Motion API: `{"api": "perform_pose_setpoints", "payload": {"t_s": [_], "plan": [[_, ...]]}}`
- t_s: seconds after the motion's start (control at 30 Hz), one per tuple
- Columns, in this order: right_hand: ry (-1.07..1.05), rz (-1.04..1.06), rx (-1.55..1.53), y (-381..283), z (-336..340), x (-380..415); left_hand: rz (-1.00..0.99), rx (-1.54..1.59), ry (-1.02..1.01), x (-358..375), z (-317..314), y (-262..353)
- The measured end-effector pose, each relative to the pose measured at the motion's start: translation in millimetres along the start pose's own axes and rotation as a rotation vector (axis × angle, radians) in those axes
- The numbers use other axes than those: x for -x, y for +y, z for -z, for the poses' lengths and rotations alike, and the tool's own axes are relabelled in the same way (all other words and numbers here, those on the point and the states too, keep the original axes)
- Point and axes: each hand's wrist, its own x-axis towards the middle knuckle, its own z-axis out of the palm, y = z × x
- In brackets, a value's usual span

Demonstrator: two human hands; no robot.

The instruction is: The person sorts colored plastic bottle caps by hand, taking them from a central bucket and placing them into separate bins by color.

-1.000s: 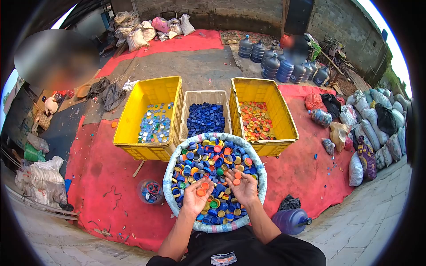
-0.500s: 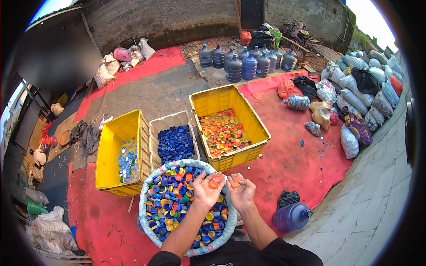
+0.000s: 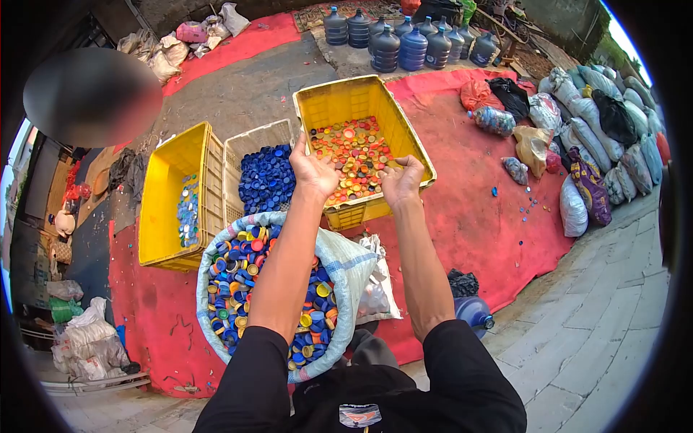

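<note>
My left hand (image 3: 315, 174) is over the near left part of a yellow crate (image 3: 375, 208), its thumb raised and its fingers apart. No cap shows in it. At the crate's near right side is my right hand (image 3: 402, 182), fingers loosely bent and thumb apart from them; I make out nothing in it. Red, orange and yellow bottle caps (image 3: 355, 153) cover the crate's floor between my hands. Below my forearms stands an open woven sack (image 3: 345, 263) with a rolled rim, full of mixed bottle caps (image 3: 238, 278). My left forearm hides part of it.
Left of the crate are a white crate (image 3: 229, 155) of blue caps (image 3: 267, 177) and another yellow crate (image 3: 155, 216) with pale caps (image 3: 189, 206). Large water jugs (image 3: 411, 49) stand behind. Filled sacks (image 3: 588, 141) line the right wall. One jug (image 3: 473, 316) lies near my right arm.
Both hands have moved forward from above the sack to over the yellow crate. The orange caps in my palms no longer show there. My view has tilted down.
</note>
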Motion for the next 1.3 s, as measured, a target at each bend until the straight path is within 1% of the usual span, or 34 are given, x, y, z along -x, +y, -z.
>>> {"api": "perform_pose_setpoints", "payload": {"t_s": [0.03,0.07,0.1,0.17,0.2,0.27,0.37,0.4,0.5,0.53,0.63,0.67,0.77,0.8,0.9,0.93,1.03,1.07,1.17,1.2,1.3], "plan": [[0.0,-0.011,-0.007,0.2,16.7,0.0,0.003,-0.015,0.016,9.9,4.7,5.2],[0.001,-0.024,-0.014,2.3,33.4,5.9,0.019,-0.117,-0.014,14.8,21.3,10.9],[0.001,-0.038,-0.023,5.5,50.1,13.0,0.0,-0.108,0.093,28.2,27.0,16.3],[-0.057,-0.075,-0.035,15.0,86.2,27.3,-0.054,-0.164,0.015,53.1,55.4,26.1],[-0.024,-0.081,-0.015,21.0,94.1,43.3,-0.042,-0.153,-0.019,69.5,67.2,33.4],[0.051,-0.093,0.025,31.8,101.5,85.4,-0.084,-0.197,0.008,101.6,99.8,43.4],[-0.036,-0.095,0.311,53.3,117.3,138.1,-0.123,-0.199,0.073,156.9,144.2,52.5],[-0.018,-0.085,0.379,60.0,114.0,157.8,-0.143,-0.196,0.085,174.7,154.8,54.3],[-0.004,0.081,0.775,91.1,124.0,191.8,-0.184,-0.218,0.145,226.2,183.2,58.3],[-0.017,0.222,0.864,103.3,124.4,202.9,-0.193,-0.209,0.168,239.6,194.8,58.7],[-0.02,0.468,1.39,123.5,117.1,232.3,-0.229,-0.258,0.19,280.8,223.6,59.9],[-0.058,0.651,1.497,130.8,111.2,240.9,-0.218,-0.273,0.199,294.1,230.9,59.6],[-0.223,0.861,1.857,148.3,90.4,253.8,-0.198,-0.255,0.216,323.6,260.6,57.9],[-0.221,0.854,1.91,157.6,85.5,254.1,-0.2,-0.257,0.224,332.6,267.7,58.4],[-0.23,0.97,1.99,181.1,63.8,251.4,-0.219,-0.271,0.234,353.7,281.6,63.9],[-0.226,0.908,2.016,188.8,59.5,247.7,-0.231,-0.275,0.232,359.0,285.8,64.9],[-0.171,0.889,2.026,210.9,48.2,235.0,-0.242,-0.294,0.24,370.7,285.1,72.0],[-0.157,0.93,1.992,216.2,46.8,231.6,-0.244,-0.303,0.239,372.7,286.7,73.7],[-0.018,0.947,2.129,224.7,40.8,227.3,-0.256,-0.327,0.236,374.2,288.9,78.2],[0.023,0.887,2.141,225.9,40.1,225.0,-0.261,-0.338,0.231,373.9,289.0,79.0],[-0.003,0.897,2.166,225.6,44.0,217.7,-0.249,-0.362,0.207,369.8,288.7,76.6]]}}
